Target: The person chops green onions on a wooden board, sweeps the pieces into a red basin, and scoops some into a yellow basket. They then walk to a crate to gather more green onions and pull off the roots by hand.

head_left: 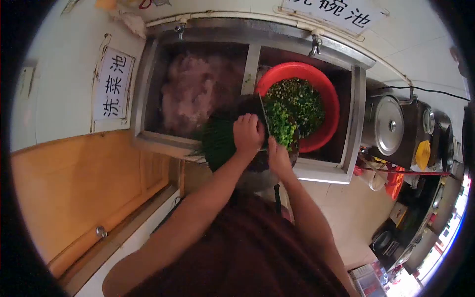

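Note:
My left hand (pixel 249 132) presses down with curled fingers on a thick bunch of long green onions (pixel 219 140), whose ends fan out to the left. In my right hand (pixel 279 159) is a kitchen knife (pixel 263 114), its blade seen edge-on just right of my left fingers. Bright green chopped pieces (pixel 281 123) lie against the blade's right side. They run into a red basin (pixel 332 116) that holds more chopped greens (pixel 302 99). The board under the bunch is mostly hidden by my hands.
Pale pinkish pieces, perhaps meat, (pixel 190 86) lie in the left basin of the steel sink (pixel 253 59). Taps (pixel 315 45) stick out from the wall behind. To the right are a lidded metal pot (pixel 388 123) and a cooking counter. A wooden door (pixel 89 188) is at left.

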The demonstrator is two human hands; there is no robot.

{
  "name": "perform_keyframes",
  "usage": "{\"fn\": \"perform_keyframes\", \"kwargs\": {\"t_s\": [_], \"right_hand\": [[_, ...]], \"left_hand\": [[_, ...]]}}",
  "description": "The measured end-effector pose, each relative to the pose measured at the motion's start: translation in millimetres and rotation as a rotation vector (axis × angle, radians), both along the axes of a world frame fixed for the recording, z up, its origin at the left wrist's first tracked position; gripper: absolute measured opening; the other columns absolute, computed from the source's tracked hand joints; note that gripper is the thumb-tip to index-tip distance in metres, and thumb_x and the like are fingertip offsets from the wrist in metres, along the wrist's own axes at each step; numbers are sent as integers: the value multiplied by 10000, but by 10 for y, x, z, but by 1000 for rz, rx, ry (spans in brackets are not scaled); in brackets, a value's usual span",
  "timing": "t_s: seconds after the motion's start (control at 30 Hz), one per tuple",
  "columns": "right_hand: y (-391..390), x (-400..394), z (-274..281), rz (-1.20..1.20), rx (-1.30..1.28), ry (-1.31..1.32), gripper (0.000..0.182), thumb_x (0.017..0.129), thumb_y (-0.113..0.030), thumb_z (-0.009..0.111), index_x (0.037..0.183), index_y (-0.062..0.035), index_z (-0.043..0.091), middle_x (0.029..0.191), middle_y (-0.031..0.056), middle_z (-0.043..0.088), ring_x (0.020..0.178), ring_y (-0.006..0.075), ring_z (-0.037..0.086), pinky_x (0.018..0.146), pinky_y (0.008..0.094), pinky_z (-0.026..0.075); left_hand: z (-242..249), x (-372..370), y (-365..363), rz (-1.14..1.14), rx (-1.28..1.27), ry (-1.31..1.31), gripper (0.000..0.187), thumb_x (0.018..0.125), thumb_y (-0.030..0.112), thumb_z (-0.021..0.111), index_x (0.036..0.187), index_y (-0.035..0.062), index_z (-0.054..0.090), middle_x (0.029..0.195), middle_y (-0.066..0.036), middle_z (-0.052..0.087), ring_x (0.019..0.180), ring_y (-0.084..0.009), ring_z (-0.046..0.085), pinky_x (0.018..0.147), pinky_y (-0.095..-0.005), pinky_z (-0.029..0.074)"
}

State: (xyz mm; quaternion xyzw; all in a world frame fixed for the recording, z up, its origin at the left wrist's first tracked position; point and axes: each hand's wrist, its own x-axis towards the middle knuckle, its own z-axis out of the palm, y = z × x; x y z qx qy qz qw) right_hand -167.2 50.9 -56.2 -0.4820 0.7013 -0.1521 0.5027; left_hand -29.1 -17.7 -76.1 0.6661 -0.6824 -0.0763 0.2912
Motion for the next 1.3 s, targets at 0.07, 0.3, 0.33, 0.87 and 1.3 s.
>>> {"fn": "perform_keyframes", "kwargs": {"t_s": [0.07,0.3,0.33,0.87,1.3], "right_hand": [[-285,28,138,-13,53,-133,653,1092,-482,334,819,58,578,689,250,564,678,449,569,659,542,420],[446,-239,622,-48,18,-55,615,1094,-467,354,708,-29,547,577,76,512,549,212,511,559,390,410],[575,-238,640,-27,21,-28,605,1094,-461,356,732,-22,561,589,87,527,564,222,528,571,399,419],[40,-109,383,104,-113,-26,535,1095,-395,383,850,8,636,812,304,650,773,502,625,709,554,467],[468,91,198,33,-159,5,658,1100,-449,310,753,42,579,638,235,565,665,451,604,656,513,462]], "left_hand": [[54,26,21,-25,21,-22,80,839,105,645,896,65,604,889,-115,598,859,-348,586,726,-474,457],[68,-13,-7,44,-15,147,96,834,82,656,847,70,561,866,-135,582,874,-359,577,747,-485,462],[84,-17,-1,102,61,176,106,832,74,656,845,68,551,862,-136,579,871,-361,576,750,-487,462],[29,55,58,8,113,87,77,878,92,607,912,43,558,920,-162,570,908,-382,556,772,-505,443],[46,78,-4,-51,69,99,103,864,75,597,912,31,518,925,-183,545,890,-406,537,775,-519,427]]}}
